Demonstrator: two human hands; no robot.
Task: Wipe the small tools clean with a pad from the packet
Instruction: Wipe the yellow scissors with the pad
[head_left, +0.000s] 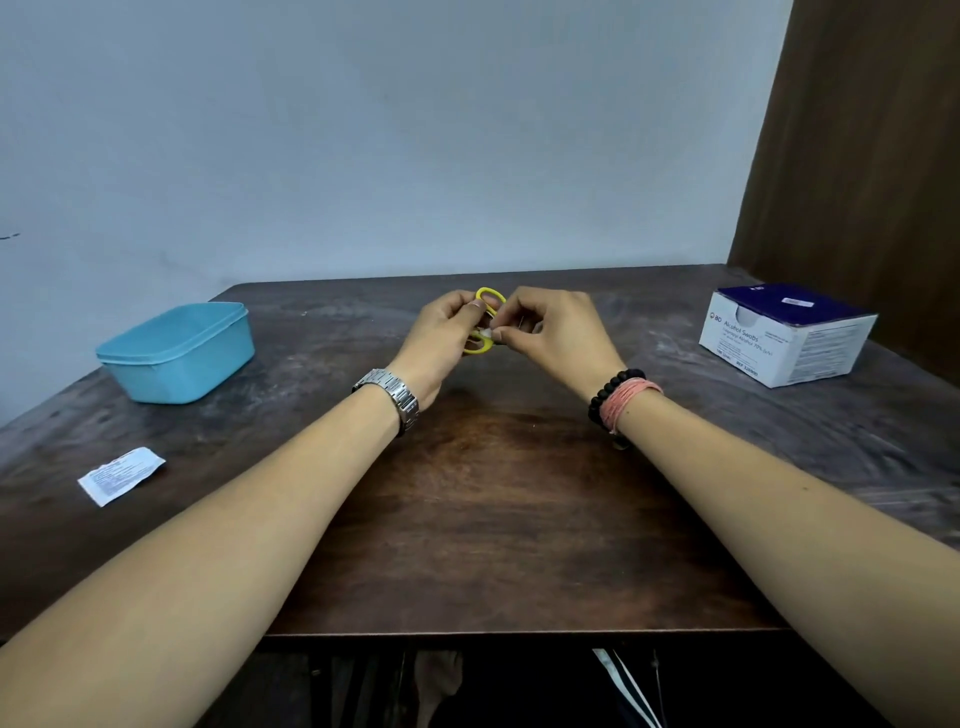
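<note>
my left hand (447, 332) curls around the scissors (485, 325), holding them up above the middle of the tabletop (488, 509), nearer the far edge than the near one. the yellow handle loops show on either side of my fingers, one above toward the far edge and one below toward me; the blades are hidden behind my hands, so i cannot tell how they point. my right hand (550, 332) meets the left just beside it, thumb and forefinger pinching a small white pad (487, 332) that presses against the scissors between the two loops. the rest of the right fingers are curled in loosely behind the pinch.

both forearms reach in from the near edge, a metal watch (397, 397) on my left wrist and bracelets (621, 400) on my right. under my hands the wood lies bare, and the same bare stretch runs back between my arms to the near edge.

off to the left, near the far left corner, sits a blue tub (179, 353) with its lid on, well apart from my hands. closer to me by the left edge lies a flat white packet (120, 475). toward the far right corner stands the swab box (787, 335), also well apart from the grip.
</note>
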